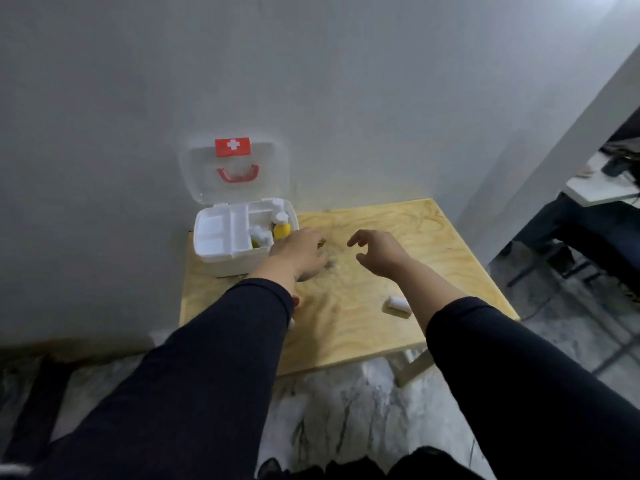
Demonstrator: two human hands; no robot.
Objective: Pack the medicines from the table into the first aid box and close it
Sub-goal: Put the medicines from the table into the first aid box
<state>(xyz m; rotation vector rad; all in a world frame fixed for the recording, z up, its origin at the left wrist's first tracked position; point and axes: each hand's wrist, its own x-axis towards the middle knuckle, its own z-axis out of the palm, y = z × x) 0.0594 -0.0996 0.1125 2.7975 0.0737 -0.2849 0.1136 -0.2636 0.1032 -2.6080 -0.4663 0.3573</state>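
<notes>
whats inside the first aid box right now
The open first aid box holds a yellow bottle and a white roll on its right side; the left tray compartments look empty. Below the tray is hidden.

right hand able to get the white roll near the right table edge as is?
Probably yes. The right hand is open and empty, the white roll lies alone on the table beside that forearm, nothing covering it.

- Box [221, 252]: white plastic, at the table's [363, 327] back-left corner, clear lid [235, 171] upright against the wall, red cross label and red handle on it.
- Yellow bottle [282, 227]: upright in the box's right compartment, white items beside it.
- White roll [398, 306]: lying near the table's right edge.
</notes>
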